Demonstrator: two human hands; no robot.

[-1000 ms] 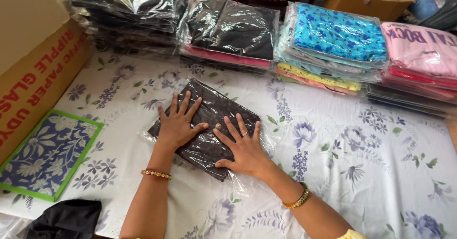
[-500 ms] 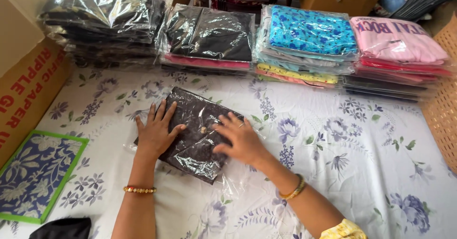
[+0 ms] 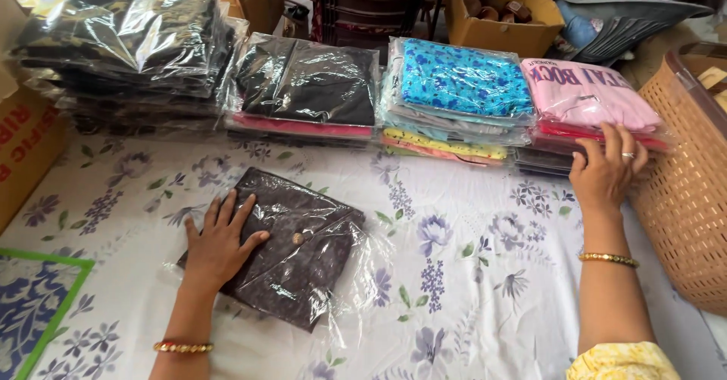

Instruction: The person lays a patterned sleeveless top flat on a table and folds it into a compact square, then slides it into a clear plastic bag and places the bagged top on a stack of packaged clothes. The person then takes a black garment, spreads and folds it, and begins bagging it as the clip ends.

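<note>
A dark brown folded garment in a clear plastic bag [image 3: 303, 263] lies on the floral sheet [image 3: 454, 274]. My left hand [image 3: 219, 244] rests flat on its left part, fingers spread. My right hand [image 3: 606, 169] has reached far right and touches the front edge of the stack of bagged clothes topped by a pink garment [image 3: 583, 96]; its fingers are apart and it holds nothing.
Along the back stand more stacks of bagged clothes: black ones [image 3: 121, 39], a black-topped stack [image 3: 307, 85] and a blue floral stack [image 3: 462, 85]. A woven basket [image 3: 681, 191] stands at the right, a cardboard box [image 3: 23, 145] at the left.
My right hand left the brown package and moved right to the pink-topped stack. My left hand stays on the package. The camera view shifted closer.
</note>
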